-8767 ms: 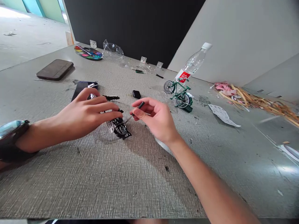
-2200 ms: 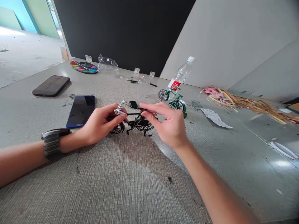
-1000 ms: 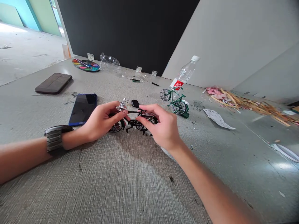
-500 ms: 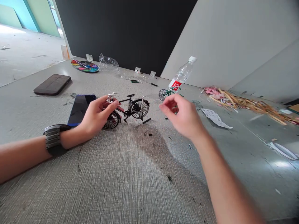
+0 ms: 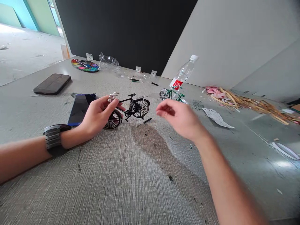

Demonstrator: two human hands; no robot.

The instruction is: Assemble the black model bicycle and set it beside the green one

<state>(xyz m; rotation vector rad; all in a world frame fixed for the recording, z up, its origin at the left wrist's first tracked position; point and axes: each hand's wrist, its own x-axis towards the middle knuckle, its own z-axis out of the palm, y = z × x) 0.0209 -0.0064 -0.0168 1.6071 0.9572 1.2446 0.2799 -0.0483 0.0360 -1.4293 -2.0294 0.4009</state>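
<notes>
A black model bicycle (image 5: 131, 106) stands upright on the grey textured table, its front end in my left hand (image 5: 99, 114). The thumb and fingers close around the frame near the silver handlebar (image 5: 114, 96), hiding part of the frame and front wheel. To the right of the rear wheel, my right hand (image 5: 179, 117) hovers above the table with fingers curled together; whatever may be between the fingertips is hidden. A small screwdriver (image 5: 147, 120) lies beside the bicycle's kickstand. A green model bicycle (image 5: 172, 93) stands behind my right hand, partly covered by it.
A dark blue phone (image 5: 81, 107) lies behind my left wrist, with a brown case (image 5: 52, 83) farther left. At the back are a paint palette (image 5: 85, 66), clear plastic packaging (image 5: 109, 63) and a bottle (image 5: 184, 73). On the right lie a paper sheet (image 5: 217, 117) and wood strips (image 5: 243, 101).
A small black piece on the table in front of the screwdriver is gone from its spot. My right hand has shifted slightly left, its fingers more bunched. The left hand keeps its hold.
</notes>
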